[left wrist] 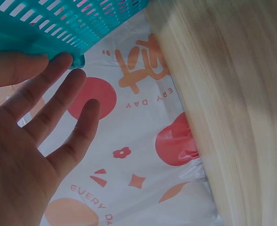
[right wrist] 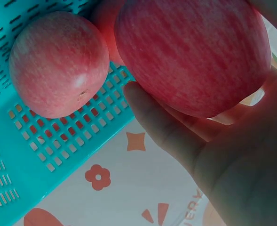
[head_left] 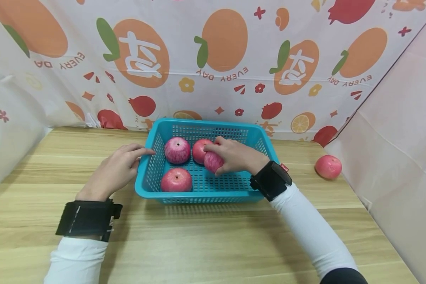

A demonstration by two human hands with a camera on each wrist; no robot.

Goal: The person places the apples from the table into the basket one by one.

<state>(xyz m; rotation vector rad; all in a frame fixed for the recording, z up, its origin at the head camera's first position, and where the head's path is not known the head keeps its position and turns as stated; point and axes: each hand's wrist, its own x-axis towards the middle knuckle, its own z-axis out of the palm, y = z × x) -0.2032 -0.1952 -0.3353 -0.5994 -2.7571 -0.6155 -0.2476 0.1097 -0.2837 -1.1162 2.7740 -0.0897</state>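
Note:
A blue plastic basket (head_left: 213, 196) stands on the table with several red apples inside. My right hand (head_left: 230, 156) grips a streaked red apple (head_left: 213, 161) over the middle of the basket. Large in the right wrist view, the same apple (right wrist: 194, 52) sits between thumb and fingers. Just behind it is another red apple (head_left: 199, 151), partly covered by the hand. On the basket's left side lie a purplish striped apple (head_left: 177, 150) and, nearer me, a pinkish apple (head_left: 176, 180). My left hand (head_left: 115, 171) touches the left rim, fingers extended and relaxed.
One more apple (head_left: 328, 167) lies on the wooden table (head_left: 198, 244) at the far right, near the white side wall (head_left: 394, 130). A fruit-print sheet (head_left: 184, 51) hangs behind the basket, close to its back rim.

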